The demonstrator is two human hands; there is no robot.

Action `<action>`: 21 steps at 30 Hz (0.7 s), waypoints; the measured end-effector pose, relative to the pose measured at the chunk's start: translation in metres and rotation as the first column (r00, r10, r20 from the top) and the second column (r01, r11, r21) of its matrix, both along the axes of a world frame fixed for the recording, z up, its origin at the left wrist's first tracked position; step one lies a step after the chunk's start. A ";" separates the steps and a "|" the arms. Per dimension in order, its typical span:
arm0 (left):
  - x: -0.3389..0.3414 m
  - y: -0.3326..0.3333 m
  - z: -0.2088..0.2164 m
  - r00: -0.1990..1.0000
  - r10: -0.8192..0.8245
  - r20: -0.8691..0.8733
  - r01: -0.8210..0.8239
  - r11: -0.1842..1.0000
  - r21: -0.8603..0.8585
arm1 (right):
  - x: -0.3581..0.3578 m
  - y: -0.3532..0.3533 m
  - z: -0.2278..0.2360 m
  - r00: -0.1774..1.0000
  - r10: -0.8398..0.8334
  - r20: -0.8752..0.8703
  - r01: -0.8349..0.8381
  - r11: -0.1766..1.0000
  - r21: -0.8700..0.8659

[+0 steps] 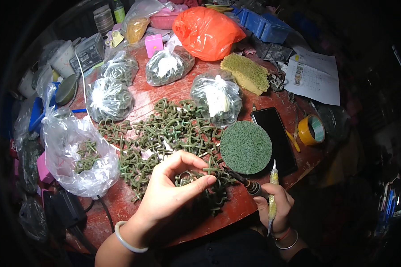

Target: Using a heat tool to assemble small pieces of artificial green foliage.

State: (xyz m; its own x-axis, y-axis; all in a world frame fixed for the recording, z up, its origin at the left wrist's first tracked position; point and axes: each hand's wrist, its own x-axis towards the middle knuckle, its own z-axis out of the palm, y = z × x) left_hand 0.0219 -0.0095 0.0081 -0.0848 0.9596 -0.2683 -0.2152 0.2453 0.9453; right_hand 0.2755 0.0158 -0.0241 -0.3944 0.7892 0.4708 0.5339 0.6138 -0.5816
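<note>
My left hand pinches a small olive-green ring, apparently wax, between thumb and fingers above the front of a large pile of similar pieces. My right hand is closed around two tools. One is a dark pen-shaped iron, whose thin tip points left and comes close to the ring; whether they touch I cannot tell. The other is a slim carving tool with a yellow patterned handle, held upright. Just beyond the right hand lies a round green porous pad, partly over a black phone.
Tied clear bags of green pieces stand at the back; an open bag lies left. Right are yellow tape, a yellow sponge block and a printed sheet. An orange bag and blue crate sit far back.
</note>
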 end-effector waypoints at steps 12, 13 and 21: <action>0.000 0.000 0.001 1.000 -0.003 0.029 0.004 0.999 -0.041 | -0.002 0.002 0.002 1.000 0.015 0.018 -0.015 1.000 0.025; 0.000 0.000 0.000 1.000 -0.005 0.025 0.006 0.999 -0.035 | -0.002 0.002 0.002 1.000 0.016 0.018 -0.016 1.000 0.025; 0.000 0.001 -0.006 1.000 -0.023 -0.013 0.024 0.998 0.059 | -0.001 0.001 -0.001 1.000 0.003 0.007 -0.003 1.000 0.031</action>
